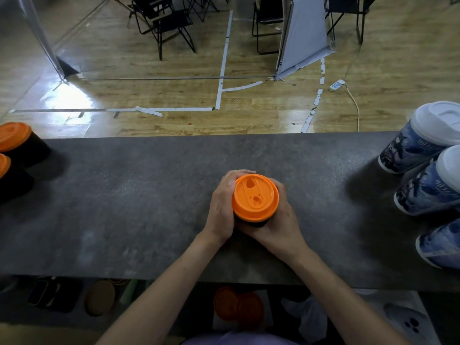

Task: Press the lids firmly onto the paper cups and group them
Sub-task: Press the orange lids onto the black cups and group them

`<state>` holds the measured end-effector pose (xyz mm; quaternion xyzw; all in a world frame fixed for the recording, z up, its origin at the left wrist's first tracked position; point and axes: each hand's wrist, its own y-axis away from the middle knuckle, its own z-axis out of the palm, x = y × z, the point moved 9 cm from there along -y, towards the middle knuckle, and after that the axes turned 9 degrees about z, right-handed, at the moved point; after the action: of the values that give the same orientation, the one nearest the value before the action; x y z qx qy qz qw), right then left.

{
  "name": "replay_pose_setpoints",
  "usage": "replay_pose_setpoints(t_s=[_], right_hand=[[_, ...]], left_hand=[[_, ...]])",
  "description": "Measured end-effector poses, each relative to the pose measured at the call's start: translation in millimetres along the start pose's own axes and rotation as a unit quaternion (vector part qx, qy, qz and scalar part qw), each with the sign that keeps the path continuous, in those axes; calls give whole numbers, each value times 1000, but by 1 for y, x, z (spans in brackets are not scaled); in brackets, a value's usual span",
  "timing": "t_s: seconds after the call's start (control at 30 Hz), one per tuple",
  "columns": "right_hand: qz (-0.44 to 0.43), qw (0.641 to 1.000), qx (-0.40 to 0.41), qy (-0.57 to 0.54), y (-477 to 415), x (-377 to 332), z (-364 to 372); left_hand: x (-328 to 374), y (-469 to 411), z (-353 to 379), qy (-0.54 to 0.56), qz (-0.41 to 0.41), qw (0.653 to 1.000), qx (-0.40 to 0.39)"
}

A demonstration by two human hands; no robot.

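Head view: left hand (221, 207) and right hand (281, 225) curl round a black paper cup (251, 223) on the worktop (124, 195), its orange lid (255, 197) apparently seated. Orange-lidded cups (17, 143) stand grouped well left of the hands and white-lidded blue cups (418, 145) well right, so this cup awaits grouping. Open worktop lies on either side, with the near edge under the forearms.

Both bare forearms reach forward and converge. The left hand (221, 210) and right hand (278, 225) curl inward facing each other, fingers wrapped in a two-sided grip.
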<state>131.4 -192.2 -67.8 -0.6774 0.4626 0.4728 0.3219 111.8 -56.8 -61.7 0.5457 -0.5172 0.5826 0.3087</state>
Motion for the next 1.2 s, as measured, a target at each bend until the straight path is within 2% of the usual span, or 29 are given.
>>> replay_pose_setpoints(t_s=[0.13, 0.3, 0.5, 0.77, 1.03, 1.2], right_hand=[[8, 1000, 1, -12, 1, 2, -2], [1, 1000, -14, -9, 1, 3, -2], [0, 1000, 10, -16, 0, 2, -6], [-23, 1000, 0, -21, -1, -4, -6], [-16, 999, 0, -28, -2, 2, -10], [0, 999, -8, -40, -1, 0, -5]], left_hand=[[-1, 0, 1, 26, -7, 1000, 2], [-2, 1, 0, 3, -7, 1000, 10], [-1, 0, -3, 29, -2, 999, 21], [8, -2, -2, -56, 40, 998, 6], [18, -8, -3, -120, 81, 988, -49], [27, -14, -6, -195, 114, 969, -95]])
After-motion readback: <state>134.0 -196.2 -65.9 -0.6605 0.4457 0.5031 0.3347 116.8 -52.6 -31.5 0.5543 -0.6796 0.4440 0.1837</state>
